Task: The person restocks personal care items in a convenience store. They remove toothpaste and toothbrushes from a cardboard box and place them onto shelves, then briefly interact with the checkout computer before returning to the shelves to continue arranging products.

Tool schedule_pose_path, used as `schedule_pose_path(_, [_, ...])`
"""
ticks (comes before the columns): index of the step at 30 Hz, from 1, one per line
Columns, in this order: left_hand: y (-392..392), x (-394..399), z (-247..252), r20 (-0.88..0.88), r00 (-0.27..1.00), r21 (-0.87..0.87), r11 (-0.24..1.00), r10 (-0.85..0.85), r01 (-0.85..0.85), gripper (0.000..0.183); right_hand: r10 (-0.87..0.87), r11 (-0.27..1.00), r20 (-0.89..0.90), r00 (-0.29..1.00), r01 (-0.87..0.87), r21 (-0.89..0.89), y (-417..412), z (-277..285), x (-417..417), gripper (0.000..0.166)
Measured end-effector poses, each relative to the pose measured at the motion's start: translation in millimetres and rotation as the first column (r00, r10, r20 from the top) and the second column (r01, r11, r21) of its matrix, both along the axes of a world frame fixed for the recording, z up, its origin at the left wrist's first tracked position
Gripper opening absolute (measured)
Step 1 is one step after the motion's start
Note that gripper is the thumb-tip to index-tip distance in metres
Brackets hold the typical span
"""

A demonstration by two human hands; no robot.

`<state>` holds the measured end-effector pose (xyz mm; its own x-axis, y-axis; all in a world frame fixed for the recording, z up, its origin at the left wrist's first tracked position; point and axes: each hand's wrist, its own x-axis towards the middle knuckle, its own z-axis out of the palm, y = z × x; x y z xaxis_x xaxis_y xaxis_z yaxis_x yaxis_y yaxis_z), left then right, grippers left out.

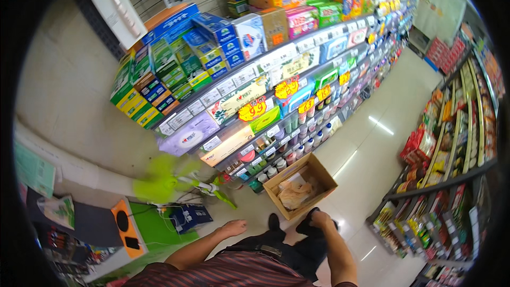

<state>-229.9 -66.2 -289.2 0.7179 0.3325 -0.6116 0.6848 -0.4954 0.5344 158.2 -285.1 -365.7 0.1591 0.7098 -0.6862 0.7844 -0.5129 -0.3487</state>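
Note:
My left hand (235, 227) hangs at the left in front of my waist, its fingers curled and nothing seen in it. My right hand (320, 219) hangs above my right shoe, near the lower edge of an open cardboard box (275, 200); its fingers look curled, and whether it holds anything is hidden. Crumpled tan paper or plastic (294, 194) lies inside the box, which sits on the tiled floor. My black shoes (274, 222) stand just below it.
A long store shelf (239, 83) with toothpaste boxes (159, 63) and tissue packs (189, 135) runs up to the right. A green fan (159, 181) stands at the left, near a counter with an orange panel (129, 227). Snack shelves (450, 135) line the right, across a tiled aisle (382, 103).

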Motion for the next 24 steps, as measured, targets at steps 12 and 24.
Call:
schedule_pose_path(12, [-54.9, 32.8, 16.7, 0.102, 0.891, -0.063, 0.896, 0.443, -0.439, 0.044, -0.006, 0.340, 0.541, 0.841, -0.507, 0.792, 283.7, 220.5, 34.4, 0.056])
schedule_pose_path(24, [-124.0, 60.8, 5.4, -0.120, 0.675, -0.147, 0.660, 0.728, -0.737, 0.047, 0.155, 0.222, 0.604, 0.782, -0.623, 0.750, 341.9, 231.8, 34.6, 0.060])
